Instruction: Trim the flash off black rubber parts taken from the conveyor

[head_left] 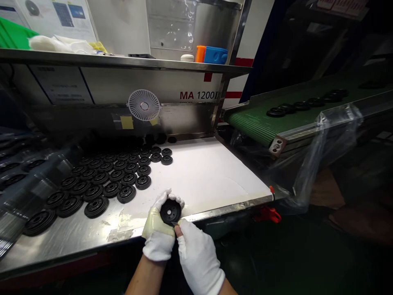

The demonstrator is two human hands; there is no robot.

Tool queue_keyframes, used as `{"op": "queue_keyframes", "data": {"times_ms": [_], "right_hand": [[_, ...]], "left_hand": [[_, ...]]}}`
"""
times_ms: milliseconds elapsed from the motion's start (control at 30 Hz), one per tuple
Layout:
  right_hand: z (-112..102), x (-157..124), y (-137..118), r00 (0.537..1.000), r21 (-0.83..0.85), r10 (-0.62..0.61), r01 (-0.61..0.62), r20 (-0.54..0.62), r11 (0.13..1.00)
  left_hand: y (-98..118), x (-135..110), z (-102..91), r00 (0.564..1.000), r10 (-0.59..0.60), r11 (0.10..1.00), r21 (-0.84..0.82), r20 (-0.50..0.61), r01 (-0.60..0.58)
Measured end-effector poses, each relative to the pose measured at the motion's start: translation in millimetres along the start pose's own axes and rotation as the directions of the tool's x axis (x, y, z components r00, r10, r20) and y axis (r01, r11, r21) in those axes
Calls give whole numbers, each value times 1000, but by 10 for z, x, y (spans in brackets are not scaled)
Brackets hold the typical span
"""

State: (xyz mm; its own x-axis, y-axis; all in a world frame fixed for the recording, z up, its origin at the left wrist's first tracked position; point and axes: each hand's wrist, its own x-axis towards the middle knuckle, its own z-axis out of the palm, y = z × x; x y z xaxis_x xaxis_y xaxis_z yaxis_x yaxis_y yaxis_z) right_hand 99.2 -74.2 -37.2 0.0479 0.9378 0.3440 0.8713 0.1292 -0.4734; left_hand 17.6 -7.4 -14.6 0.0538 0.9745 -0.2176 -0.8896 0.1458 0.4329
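A round black plastic part [170, 211] with a hole in its middle sits in my left hand [159, 229], whose gloved fingers wrap round its edge. My right hand [199, 254], in a white glove, is closed at the part's lower rim. What looks like a small thin blade [175, 223] sticks out by its bare thumb tip and meets the rim. Most of the blade is hidden in the grip. Both hands are at the front edge of the table [215, 176]. Several similar black parts [126, 194] lie in rows to the left.
A green conveyor belt [251, 121] on the right carries several black parts [302, 106]. Behind the table runs a metal shelf [123, 61] with a blue and orange holder [215, 55]. A small fan [143, 105] hangs below it. Clear bins [39, 184] stand at left.
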Motion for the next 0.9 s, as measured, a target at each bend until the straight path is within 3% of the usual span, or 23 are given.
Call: {"op": "queue_keyframes", "data": {"times_ms": [67, 200, 267, 500, 600, 667, 767, 900], "right_hand": [[-10, 6, -9, 1000, 7, -5, 5, 1, 1000], [-64, 39, 78, 1000, 35, 8, -8, -2, 999], [-78, 40, 125, 1000, 41, 30, -30, 8, 999], [-19, -41, 72, 999, 39, 36, -37, 17, 999], [-87, -26, 29, 996, 215, 71, -82, 60, 973], [-178, 14, 28, 986, 437, 114, -157, 125, 886], [-300, 77, 68, 968, 706, 147, -248, 201, 663], [-341, 94, 173, 955, 820, 211, -287, 206, 496]], "left_hand": [[4, -33, -9, 1000, 1, 999, 41, -26, 0], [80, -116, -17, 983, -181, 977, 120, 33, 175], [88, -121, -4, 986, -160, 983, 99, 54, 154], [-33, 24, 49, 985, -166, 984, -80, -44, 162], [-37, 42, 65, 994, -101, 992, -80, -42, 98], [-16, 22, 98, 998, -39, 999, -37, -51, 37], [20, -35, 184, 996, -20, 999, -30, -88, 18], [39, -96, 292, 989, -76, 996, -52, -126, 70]]}}
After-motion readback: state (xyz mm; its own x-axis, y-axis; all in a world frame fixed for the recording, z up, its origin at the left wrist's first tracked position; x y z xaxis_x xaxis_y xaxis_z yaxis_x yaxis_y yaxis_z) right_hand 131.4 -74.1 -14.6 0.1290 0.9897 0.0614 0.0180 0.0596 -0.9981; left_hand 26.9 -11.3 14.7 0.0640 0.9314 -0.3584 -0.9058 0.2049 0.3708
